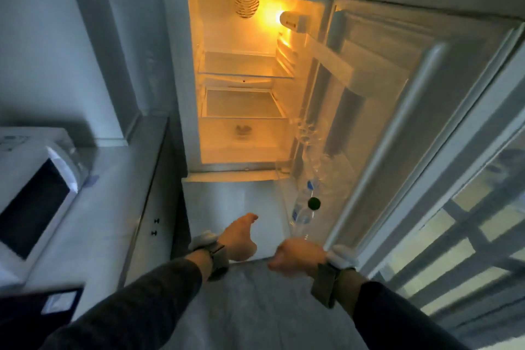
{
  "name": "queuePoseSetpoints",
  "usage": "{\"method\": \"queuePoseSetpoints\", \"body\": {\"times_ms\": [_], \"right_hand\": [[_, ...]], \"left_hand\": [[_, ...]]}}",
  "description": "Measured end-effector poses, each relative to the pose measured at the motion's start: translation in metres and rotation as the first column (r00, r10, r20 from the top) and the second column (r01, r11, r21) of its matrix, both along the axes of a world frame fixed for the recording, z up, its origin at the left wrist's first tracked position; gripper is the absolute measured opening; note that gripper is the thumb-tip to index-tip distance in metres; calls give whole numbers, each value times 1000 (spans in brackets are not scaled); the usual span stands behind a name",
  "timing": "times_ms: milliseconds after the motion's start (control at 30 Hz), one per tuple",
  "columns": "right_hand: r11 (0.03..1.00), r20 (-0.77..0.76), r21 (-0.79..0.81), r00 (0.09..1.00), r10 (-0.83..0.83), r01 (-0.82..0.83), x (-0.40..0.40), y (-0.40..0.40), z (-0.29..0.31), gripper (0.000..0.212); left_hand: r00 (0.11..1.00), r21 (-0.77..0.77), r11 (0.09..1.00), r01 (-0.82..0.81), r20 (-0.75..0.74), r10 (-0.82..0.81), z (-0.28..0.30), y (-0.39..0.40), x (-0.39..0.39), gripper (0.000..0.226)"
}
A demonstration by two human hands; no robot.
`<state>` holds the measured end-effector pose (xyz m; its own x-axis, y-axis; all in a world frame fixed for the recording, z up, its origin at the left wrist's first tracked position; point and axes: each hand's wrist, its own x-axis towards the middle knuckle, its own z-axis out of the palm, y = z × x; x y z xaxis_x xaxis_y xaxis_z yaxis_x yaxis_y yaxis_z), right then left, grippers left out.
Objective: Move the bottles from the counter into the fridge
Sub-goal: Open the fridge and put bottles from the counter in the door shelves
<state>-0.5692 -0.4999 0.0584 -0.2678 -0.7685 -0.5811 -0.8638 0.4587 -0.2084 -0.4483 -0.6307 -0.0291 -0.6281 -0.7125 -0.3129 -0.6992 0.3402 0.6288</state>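
Observation:
The fridge [196, 94] stands open and lit, and its door [397, 111] is swung out to the right. My right hand [298, 257] grips the lower end of a clear water bottle [302, 214] with a blue label and a dark cap, held beside the door's lower rack. Several more clear bottles [321, 170] stand in that rack; they are blurred and hard to separate. My left hand [238, 236] hangs in front of the fridge's bottom, fingers relaxed, holding nothing.
Inside the fridge are glass shelves [244, 75] and a crisper drawer [241, 136], with nothing visible on them. A microwave [37, 193] sits on the counter [113, 207] at the left. A cabinet with small knobs [154, 226] is below it. A window [468, 236] is at the right.

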Motion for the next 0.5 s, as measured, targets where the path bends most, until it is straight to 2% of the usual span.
{"method": "queuePoseSetpoints", "body": {"times_ms": [100,133,167,233,267,300,333,367,400,433,467,500], "right_hand": [[996,-31,5,996,89,-89,22,-11,-3,39],[982,-25,-23,982,187,-188,43,-22,-8,44],[977,-21,-47,979,205,-206,47,-24,-10,48],[938,0,-72,940,341,-340,76,-39,-20,50],[889,4,-74,891,454,-453,100,-48,-23,50],[881,-5,-84,884,467,-466,104,-50,-29,48],[837,22,-109,841,541,-536,124,-58,-37,46],[842,47,-113,844,534,-527,126,-59,-37,42],[813,74,-118,812,579,-569,143,-59,-44,38],[764,112,-124,756,645,-633,170,-52,-50,39],[762,131,-157,751,647,-628,170,-57,-57,44],[713,151,-166,697,701,-681,190,-49,-58,50]], "left_hand": [[998,-45,997,-65,17,66,-7,10,43,76],[989,-28,989,-145,27,146,-7,17,80,73],[987,-34,987,-156,32,157,-9,22,94,69],[953,-25,955,-296,55,297,-7,42,145,64],[906,-8,907,-421,49,421,-4,65,180,68],[895,-5,896,-444,51,444,-6,72,193,72],[836,34,836,-548,59,545,-4,93,220,69],[825,13,827,-563,81,560,-10,99,229,62],[762,-3,765,-645,72,643,-10,118,248,59],[692,-26,697,-716,95,715,-11,153,273,57],[671,-36,674,-738,72,738,-8,160,275,56],[617,-65,623,-780,94,782,-10,188,291,56]]}}
